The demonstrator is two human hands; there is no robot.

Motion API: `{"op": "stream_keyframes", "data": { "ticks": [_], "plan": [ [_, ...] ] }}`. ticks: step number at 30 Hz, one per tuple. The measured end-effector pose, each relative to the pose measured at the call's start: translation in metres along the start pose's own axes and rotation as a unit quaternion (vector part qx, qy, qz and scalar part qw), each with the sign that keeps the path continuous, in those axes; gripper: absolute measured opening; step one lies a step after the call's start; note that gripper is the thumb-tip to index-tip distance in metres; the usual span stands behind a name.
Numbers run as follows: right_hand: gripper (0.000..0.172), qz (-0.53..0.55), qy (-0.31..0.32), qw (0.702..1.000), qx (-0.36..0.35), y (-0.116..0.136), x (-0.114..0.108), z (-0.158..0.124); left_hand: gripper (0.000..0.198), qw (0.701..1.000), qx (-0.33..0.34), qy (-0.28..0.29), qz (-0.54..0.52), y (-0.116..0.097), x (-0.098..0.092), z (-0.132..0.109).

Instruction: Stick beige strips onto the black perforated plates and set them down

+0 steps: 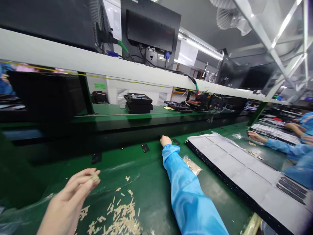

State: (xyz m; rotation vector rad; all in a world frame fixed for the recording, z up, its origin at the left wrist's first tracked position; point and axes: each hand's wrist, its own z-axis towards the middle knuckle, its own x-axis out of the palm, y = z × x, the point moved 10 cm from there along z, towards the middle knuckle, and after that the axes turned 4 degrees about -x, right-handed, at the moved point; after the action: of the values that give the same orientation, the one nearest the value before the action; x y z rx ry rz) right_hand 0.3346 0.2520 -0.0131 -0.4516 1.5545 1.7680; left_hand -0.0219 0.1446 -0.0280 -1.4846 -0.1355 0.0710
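My left hand [70, 199] is raised at the bottom left, its fingertips pinching a small beige strip [95, 177]. Below it, a loose pile of similar beige strips [122, 217] lies scattered on the green bench mat [151, 192]. My right hand [165, 141], in a blue sleeve [188, 192], reaches far across the mat. It is nearest to a small black piece [176, 141], and another small black piece [145, 148] lies to its left. Its fingers are partly hidden. A clear plastic bag of beige pieces [192, 165] lies beside my right forearm.
A long black tray stack covered by grey-white sheets [232, 156] lies to the right. Beyond it, a co-worker's blue-sleeved hands [254, 136] work over white strips. A raised white shelf [97, 65] carries monitors and cables, with stacked black trays [138, 102] behind it.
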Motion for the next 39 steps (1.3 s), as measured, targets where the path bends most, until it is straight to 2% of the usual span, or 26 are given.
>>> {"op": "stream_keyframes", "data": {
  "ticks": [2, 5, 7, 10, 12, 13, 16, 18, 21, 24, 28, 31, 39],
  "plan": [
    [0.023, 0.066, 0.063, 0.995, -0.037, 0.035, 0.034, -0.012, 0.03, 0.999, -0.031, 0.041, 0.008, 0.006, 0.016, -0.003],
    [0.021, 0.169, 0.153, 0.969, -0.1, 0.095, 0.082, -0.056, 0.025, 0.998, 0.002, 0.066, 0.024, -0.002, 0.03, -0.009],
    [0.021, 0.231, 0.182, 0.947, -0.129, 0.126, 0.095, -0.091, 0.022, 0.995, 0.036, 0.084, 0.045, -0.01, 0.037, -0.014],
    [0.02, 0.311, 0.194, 0.918, -0.148, 0.151, 0.095, -0.127, 0.019, 0.989, 0.087, 0.105, 0.065, -0.023, 0.044, -0.022],
    [0.02, 0.348, 0.18, 0.907, -0.153, 0.157, 0.088, -0.137, 0.016, 0.987, 0.106, 0.107, 0.061, -0.029, 0.044, -0.026],
    [0.018, 0.351, 0.153, 0.91, -0.16, 0.157, 0.081, -0.139, 0.015, 0.987, 0.112, 0.104, 0.055, -0.031, 0.042, -0.027],
    [0.01, 0.273, 0.003, 0.937, -0.22, 0.16, 0.049, -0.146, 0.015, 0.988, 0.125, 0.084, 0.045, -0.036, 0.035, -0.027],
    [0.007, 0.193, -0.067, 0.935, -0.29, 0.172, 0.035, -0.16, 0.015, 0.986, 0.14, 0.072, 0.059, -0.041, 0.033, -0.029],
    [0.008, 0.085, -0.091, 0.914, -0.386, 0.192, 0.034, -0.184, 0.014, 0.976, 0.175, 0.058, 0.114, -0.051, 0.033, -0.034],
    [0.012, -0.022, -0.127, 0.892, -0.433, 0.203, 0.037, -0.198, 0.014, 0.959, 0.212, 0.041, 0.183, -0.061, 0.036, -0.042],
    [0.017, -0.124, -0.15, 0.865, -0.462, 0.208, 0.043, -0.203, 0.013, 0.932, 0.255, 0.026, 0.256, -0.068, 0.04, -0.05],
    [0.019, -0.158, -0.14, 0.852, -0.48, 0.21, 0.047, -0.202, 0.013, 0.918, 0.269, 0.023, 0.289, -0.068, 0.043, -0.051],
    [0.02, -0.169, -0.076, 0.855, -0.484, 0.205, 0.057, -0.196, 0.015, 0.907, 0.266, 0.048, 0.322, -0.064, 0.049, -0.05]
  ]
}}
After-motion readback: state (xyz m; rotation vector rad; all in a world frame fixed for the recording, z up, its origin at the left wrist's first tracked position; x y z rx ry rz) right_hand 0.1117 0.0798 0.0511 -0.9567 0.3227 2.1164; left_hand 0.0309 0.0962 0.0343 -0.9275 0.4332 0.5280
